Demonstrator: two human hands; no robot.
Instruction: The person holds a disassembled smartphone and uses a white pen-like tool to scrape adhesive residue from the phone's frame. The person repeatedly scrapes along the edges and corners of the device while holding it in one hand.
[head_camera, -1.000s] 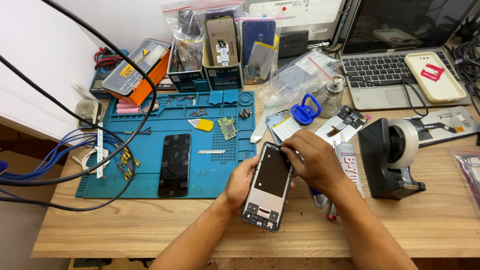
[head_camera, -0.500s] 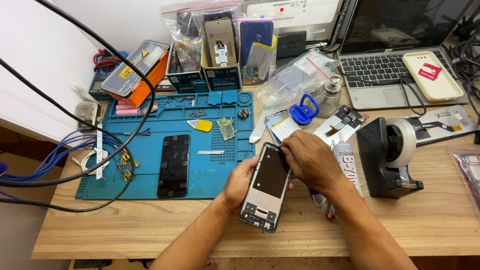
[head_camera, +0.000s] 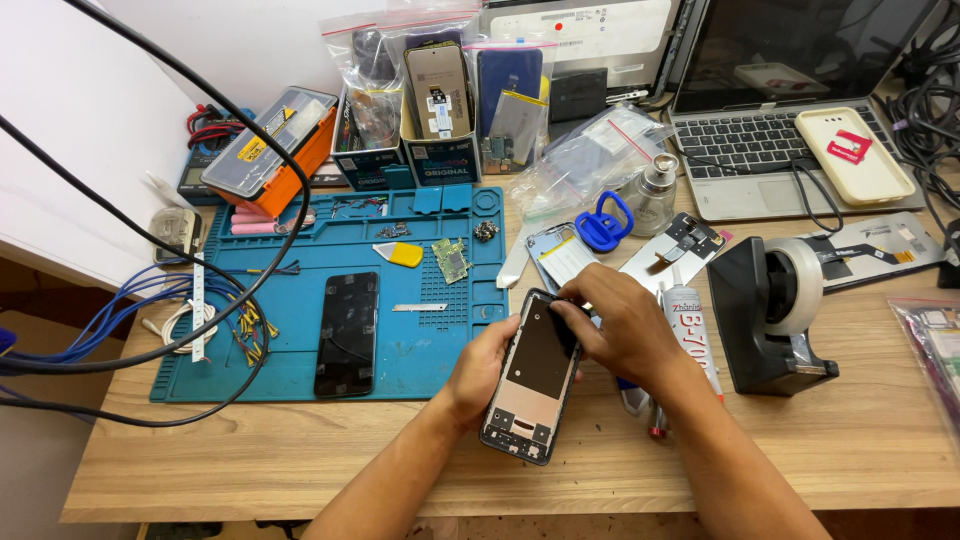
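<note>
cradling an opened phone frame (head_camera: 532, 378) from its left edge, the left hand (head_camera: 478, 366) is gripping it just above the wooden table (head_camera: 860, 440). the right hand (head_camera: 622, 325) is pinching at the frame's top right corner, fingers narrowed. a blue work mat (head_camera: 290, 300) is lying just left of the left hand.

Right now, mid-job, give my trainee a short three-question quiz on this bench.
1. True or false: the left hand steadies the open phone frame from its left edge.
2. Where do the right hand fingertips press: A) the frame's top end, B) its bottom end, C) the tape dispenser?
3. What flat black thing lies on the blue mat?

Key: 1 true; 2 A; 3 a black phone screen.
</note>
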